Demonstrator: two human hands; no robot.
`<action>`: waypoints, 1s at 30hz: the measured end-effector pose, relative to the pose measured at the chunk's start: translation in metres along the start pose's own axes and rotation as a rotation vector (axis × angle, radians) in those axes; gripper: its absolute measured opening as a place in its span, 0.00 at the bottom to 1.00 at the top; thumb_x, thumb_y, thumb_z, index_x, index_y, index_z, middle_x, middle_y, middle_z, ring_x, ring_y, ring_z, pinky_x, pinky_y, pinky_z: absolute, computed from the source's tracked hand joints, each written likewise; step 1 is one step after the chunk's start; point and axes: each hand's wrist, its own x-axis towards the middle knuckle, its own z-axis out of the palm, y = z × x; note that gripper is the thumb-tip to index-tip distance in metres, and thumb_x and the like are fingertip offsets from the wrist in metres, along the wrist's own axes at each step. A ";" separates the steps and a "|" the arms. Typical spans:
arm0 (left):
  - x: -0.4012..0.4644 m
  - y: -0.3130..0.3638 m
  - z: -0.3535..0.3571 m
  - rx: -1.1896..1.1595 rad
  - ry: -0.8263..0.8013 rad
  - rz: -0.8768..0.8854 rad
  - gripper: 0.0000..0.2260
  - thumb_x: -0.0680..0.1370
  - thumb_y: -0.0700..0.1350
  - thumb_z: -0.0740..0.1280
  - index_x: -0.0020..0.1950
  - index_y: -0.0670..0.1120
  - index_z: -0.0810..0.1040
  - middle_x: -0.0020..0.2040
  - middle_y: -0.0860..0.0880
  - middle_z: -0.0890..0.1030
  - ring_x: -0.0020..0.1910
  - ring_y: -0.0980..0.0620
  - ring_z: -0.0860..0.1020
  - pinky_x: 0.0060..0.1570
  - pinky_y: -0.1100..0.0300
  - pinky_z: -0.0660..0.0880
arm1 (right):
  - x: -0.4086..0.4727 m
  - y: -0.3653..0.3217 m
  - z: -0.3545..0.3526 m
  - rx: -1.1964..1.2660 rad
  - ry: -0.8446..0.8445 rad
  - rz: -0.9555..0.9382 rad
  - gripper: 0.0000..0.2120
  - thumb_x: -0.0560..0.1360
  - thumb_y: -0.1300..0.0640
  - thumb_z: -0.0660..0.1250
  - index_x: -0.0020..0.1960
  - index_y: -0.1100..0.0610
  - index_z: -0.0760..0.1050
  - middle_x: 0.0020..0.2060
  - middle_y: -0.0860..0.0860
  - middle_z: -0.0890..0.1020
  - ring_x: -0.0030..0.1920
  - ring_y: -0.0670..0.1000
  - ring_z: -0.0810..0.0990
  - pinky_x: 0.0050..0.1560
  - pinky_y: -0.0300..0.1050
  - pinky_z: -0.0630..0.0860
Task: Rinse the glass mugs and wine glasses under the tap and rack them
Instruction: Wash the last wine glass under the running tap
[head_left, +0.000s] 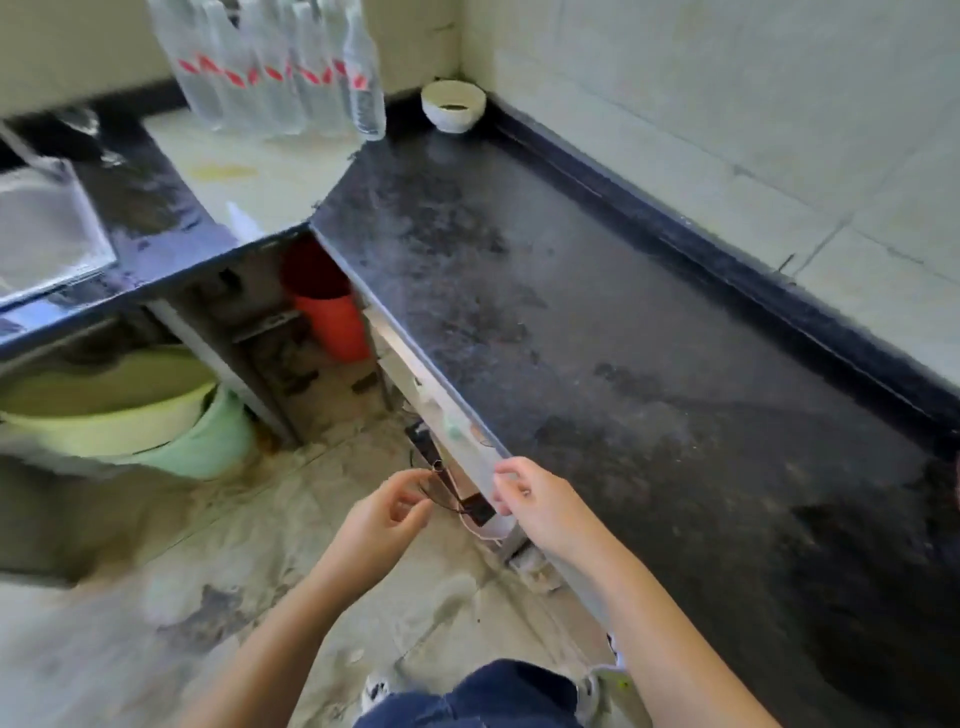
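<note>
Mugs and wine glasses do not show clearly anywhere; only a blurred clear glass thing (83, 124) stands at the far left on the wet dark ledge behind the sink (47, 234), and I cannot tell if it is one of them. The tap I cannot make out either.

Both my hands are low in front of me, near the front edge of the black counter (597, 322). My left hand (387, 512) has the fingers curled, and thumb and forefinger seem to pinch a thin dark wire (434, 480) that loops in front of the counter edge. My right hand (535, 501) is just beside it, fingers bent toward a small dark flat piece (475, 508) that hangs between the two hands; whether it really holds this piece I cannot tell, because the picture is blurred there.

On the far side of the counter stands a row of clear plastic bottles (275, 67) with red marks on the labels, and near them, in the corner by the tiled wall, a white bowl (453, 106). Under the counter I see an orange bucket (327, 306). Under the sink is a pale yellow basin (104, 405) that sits on a green bucket (208, 441). At the bottom my dark blue trousers (483, 696) show above the dirty floor (156, 597).
</note>
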 end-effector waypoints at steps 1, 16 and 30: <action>-0.007 -0.015 -0.020 -0.002 0.034 -0.020 0.12 0.79 0.46 0.63 0.59 0.60 0.68 0.46 0.56 0.79 0.46 0.58 0.80 0.40 0.73 0.71 | 0.007 -0.016 0.021 -0.015 -0.036 -0.018 0.14 0.81 0.48 0.56 0.64 0.51 0.71 0.55 0.50 0.80 0.54 0.50 0.80 0.55 0.44 0.74; -0.033 -0.170 -0.216 -0.243 0.429 -0.321 0.12 0.80 0.47 0.61 0.63 0.54 0.72 0.48 0.52 0.79 0.47 0.57 0.80 0.40 0.69 0.74 | 0.134 -0.209 0.199 -0.256 -0.411 -0.244 0.14 0.81 0.50 0.55 0.63 0.51 0.71 0.51 0.46 0.80 0.50 0.45 0.80 0.47 0.33 0.71; 0.126 -0.203 -0.431 -0.262 0.689 -0.303 0.12 0.79 0.45 0.64 0.60 0.56 0.73 0.47 0.53 0.80 0.47 0.55 0.80 0.49 0.63 0.75 | 0.363 -0.414 0.247 -0.343 -0.423 -0.409 0.17 0.81 0.51 0.56 0.69 0.49 0.66 0.55 0.48 0.78 0.54 0.48 0.79 0.55 0.39 0.73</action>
